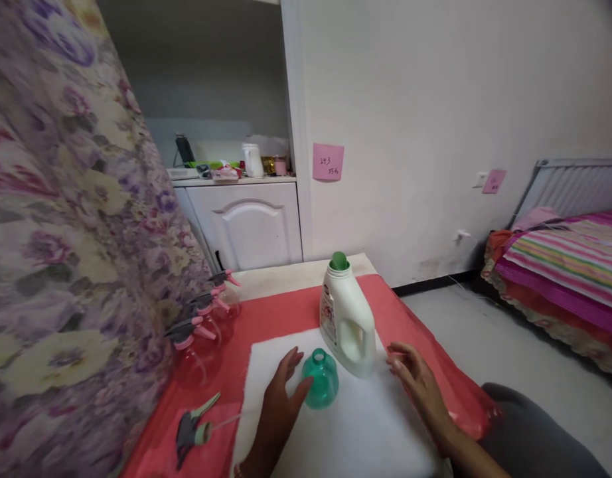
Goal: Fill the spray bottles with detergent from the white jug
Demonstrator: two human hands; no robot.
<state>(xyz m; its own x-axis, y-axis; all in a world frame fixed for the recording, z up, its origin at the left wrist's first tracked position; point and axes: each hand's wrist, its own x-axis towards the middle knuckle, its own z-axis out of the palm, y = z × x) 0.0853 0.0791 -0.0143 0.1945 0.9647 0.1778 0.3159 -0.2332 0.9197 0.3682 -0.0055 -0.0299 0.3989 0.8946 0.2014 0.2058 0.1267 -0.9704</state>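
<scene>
A teal, see-through bottle (320, 380) without a top stands upright on a white cloth (366, 431). My left hand (283, 398) is at its left side, thumb and fingers apart; whether the thumb touches it I cannot tell. Behind and to the right stands a large cream jug (350, 318) with a green spout in its uncapped mouth. My right hand (420, 385) is to the right of the jug's handle, apart from it, fingers loosely spread and holding nothing. A grey and green spray head (194, 431) with a thin tube lies at the left.
Several clear spray bottles with pink and black heads (206, 322) stand at the left edge of the red table cover (281, 309), beside a floral curtain (77, 265). A white cabinet (251, 226) is behind. A bed (569, 265) stands at the far right.
</scene>
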